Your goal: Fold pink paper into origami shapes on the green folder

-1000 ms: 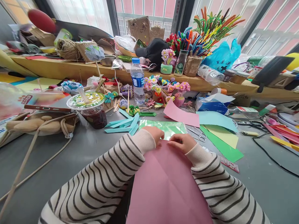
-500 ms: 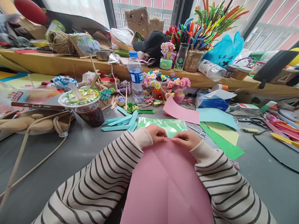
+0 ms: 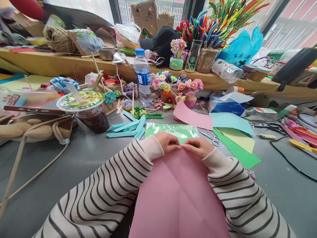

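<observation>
A large pink sheet of paper (image 3: 178, 195), marked with crease lines, slopes from my two hands down toward my body. Its far edge is pinched by my left hand (image 3: 167, 142), the fingers bent and closed. Close beside it, almost touching, my right hand (image 3: 195, 147) grips the same edge between thumb and fingers. Just beyond the hands lies a clear packet with green paper (image 3: 170, 131). Small scissors (image 3: 211, 138) rest right of that packet. Folded light-blue paper strips (image 3: 130, 127) are piled to the left.
A lidded drink cup (image 3: 83, 109) and a water bottle (image 3: 143, 77) stand beyond my left arm. Pink (image 3: 193, 115), light-blue (image 3: 231, 123) and green sheets (image 3: 237, 152) overlap at the right. A black cable (image 3: 289, 162) crosses the table there. A crowded wooden shelf (image 3: 119, 67) runs along the back.
The view has shifted slightly. Both hands keep their pinch on the pink paper's far edge, and the fingertips have moved only a little.
</observation>
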Tool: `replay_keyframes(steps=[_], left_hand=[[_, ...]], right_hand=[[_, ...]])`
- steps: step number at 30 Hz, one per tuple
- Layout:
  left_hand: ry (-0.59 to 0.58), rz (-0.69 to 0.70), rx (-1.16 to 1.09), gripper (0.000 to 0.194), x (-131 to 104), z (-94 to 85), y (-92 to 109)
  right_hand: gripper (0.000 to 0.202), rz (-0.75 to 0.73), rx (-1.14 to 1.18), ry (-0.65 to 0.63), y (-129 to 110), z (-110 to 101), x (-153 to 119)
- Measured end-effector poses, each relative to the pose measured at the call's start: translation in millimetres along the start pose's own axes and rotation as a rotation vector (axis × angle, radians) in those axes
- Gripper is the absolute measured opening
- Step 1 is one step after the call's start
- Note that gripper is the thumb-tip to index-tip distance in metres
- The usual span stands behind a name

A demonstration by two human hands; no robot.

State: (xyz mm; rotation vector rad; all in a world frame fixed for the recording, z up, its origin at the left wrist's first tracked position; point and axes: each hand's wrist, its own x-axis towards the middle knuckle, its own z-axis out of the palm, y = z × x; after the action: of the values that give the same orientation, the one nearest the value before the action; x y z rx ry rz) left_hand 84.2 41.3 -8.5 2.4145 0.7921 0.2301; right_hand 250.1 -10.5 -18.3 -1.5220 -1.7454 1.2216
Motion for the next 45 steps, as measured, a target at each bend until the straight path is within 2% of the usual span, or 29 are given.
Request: replay_keyframes(steps=[10,22,39,45], left_hand=[[0.018,-0.028,0.044,0.019,0,0.6,1],[-0.019,-0.211,0.222,0.022,-5,-1.7,19],[-0.003,-0.153,0.207,0.023,-5,2.9,12],[0.002,-0.146,0.093,0.022,-3,0.8,8]], right_hand=[[0.022,-0.022,-0.001,0.02,0,0,1],[0.019,-0.015,-0.155,0.103,-5,7,0],[0.021,-0.023,-0.125,0.093,-3,6,1],[0.02,-0.027,-0.084,0.08,-3,5,0]])
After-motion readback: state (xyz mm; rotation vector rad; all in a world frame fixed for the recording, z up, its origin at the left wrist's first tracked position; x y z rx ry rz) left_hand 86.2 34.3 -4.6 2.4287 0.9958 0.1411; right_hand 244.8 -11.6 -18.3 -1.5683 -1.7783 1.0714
